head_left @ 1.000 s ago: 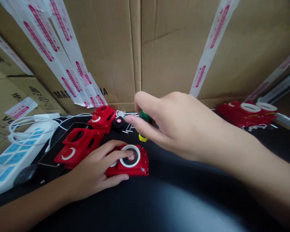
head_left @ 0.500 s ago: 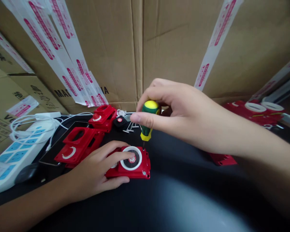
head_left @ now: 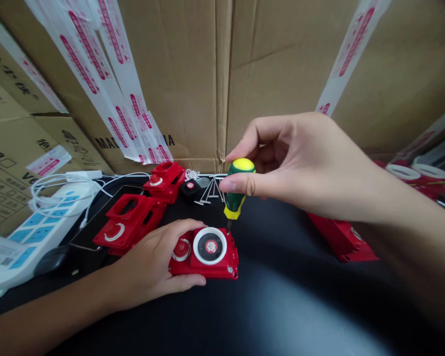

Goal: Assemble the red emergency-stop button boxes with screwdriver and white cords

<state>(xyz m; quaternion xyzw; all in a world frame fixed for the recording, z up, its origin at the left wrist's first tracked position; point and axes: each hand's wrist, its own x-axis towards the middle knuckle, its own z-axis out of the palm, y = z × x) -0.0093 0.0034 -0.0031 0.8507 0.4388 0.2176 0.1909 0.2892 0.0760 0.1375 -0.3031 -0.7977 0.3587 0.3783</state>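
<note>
A box [head_left: 170, 74], banded with white and pink tape, stands like a wall behind the unit [head_left: 209, 246]. The black table [head_left: 267, 316] carries the unit and spreads out in front of it. Well left of the unit lies a power strip [head_left: 40, 235] with blue sockets.

The right hand [head_left: 296, 158] is above the unit and a little to its right, clamped on the driver [head_left: 236, 195], thumb across the handle and fingers curled behind. The left hand [head_left: 161, 254] is clamped on the unit's left end, thumb along the near edge.

Two red housings [head_left: 126, 222] lie left of the unit, one farther back; another red part [head_left: 343, 237] sits to its right, partly hidden by the forearm. The unit itself lies flat — red, with a white ring [head_left: 224, 246] round a black disc. The driver — green and yellow — stands nearly upright, its tip at the unit's far right corner; exact contact is too small to tell. Behind the unit are a black block [head_left: 190, 188] and thin metal pins [head_left: 208, 195]. A silver screw [head_left: 230, 270] shows at the unit's near right corner.
</note>
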